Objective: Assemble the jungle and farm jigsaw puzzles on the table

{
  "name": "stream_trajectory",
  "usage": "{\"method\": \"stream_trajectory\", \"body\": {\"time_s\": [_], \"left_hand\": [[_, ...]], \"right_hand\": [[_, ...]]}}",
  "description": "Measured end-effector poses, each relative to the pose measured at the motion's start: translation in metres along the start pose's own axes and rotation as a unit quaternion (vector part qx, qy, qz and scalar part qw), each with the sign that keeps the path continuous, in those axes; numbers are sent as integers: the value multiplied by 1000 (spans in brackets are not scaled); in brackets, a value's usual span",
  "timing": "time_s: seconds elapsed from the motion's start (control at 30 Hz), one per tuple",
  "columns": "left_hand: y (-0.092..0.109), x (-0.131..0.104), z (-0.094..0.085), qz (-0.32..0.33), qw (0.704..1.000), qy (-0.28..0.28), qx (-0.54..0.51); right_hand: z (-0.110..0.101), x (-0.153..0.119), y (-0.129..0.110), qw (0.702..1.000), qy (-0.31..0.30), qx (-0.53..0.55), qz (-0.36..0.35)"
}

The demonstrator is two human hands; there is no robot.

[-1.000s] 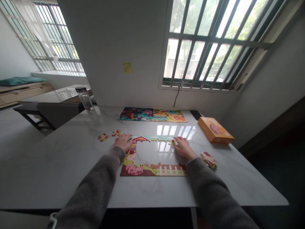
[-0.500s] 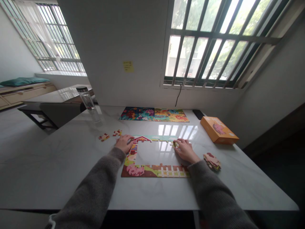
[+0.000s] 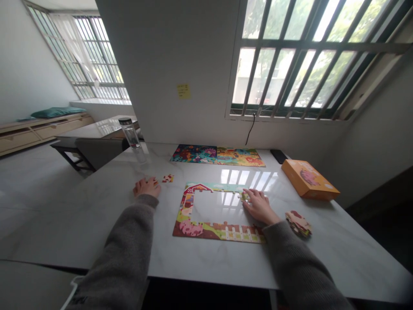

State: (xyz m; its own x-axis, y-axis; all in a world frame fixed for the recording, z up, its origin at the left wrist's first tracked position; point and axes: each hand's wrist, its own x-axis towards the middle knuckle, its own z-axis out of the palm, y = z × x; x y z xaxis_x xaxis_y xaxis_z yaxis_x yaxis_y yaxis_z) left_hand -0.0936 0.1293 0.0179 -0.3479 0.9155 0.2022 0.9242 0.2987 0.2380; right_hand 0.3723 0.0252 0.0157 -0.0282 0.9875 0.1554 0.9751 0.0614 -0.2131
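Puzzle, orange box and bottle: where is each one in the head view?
Puzzle (image 3: 191, 228), head view: on the pink animal at its near left corner.
Orange box (image 3: 309, 177), head view: on its printed top face.
Bottle (image 3: 130, 134), head view: on its clear body, below the dark lid.

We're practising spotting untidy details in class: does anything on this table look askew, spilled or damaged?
Nothing looks spilled or damaged, and the bottle stands upright. Slightly odd: one loose piece lies beside the left hand, across the puzzle from the uneven pile.
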Motion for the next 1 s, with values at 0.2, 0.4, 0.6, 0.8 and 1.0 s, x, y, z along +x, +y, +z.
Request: {"method": "stream_trajectory", "body": {"time_s": [0.2,0.4,0.6,0.8,1.0], "left_hand": [[-14,9,-1,6,1000,-5,-9],[-11,10,5,40,994,14,-99],[1,8,8,112,918,41,-379],[45,-16,5,135,799,-74,-582],[103,-79,2,232,702,-269,-617]], "right_hand": [[3,1,1,1000,4,-4,-1],[3,1,0,1000,4,-3,1],[4,0,2,1000,17,-10,-7],[-4,0,-15,994,89,35,-49],[-15,-7,-83,933,70,320,-149]]}}
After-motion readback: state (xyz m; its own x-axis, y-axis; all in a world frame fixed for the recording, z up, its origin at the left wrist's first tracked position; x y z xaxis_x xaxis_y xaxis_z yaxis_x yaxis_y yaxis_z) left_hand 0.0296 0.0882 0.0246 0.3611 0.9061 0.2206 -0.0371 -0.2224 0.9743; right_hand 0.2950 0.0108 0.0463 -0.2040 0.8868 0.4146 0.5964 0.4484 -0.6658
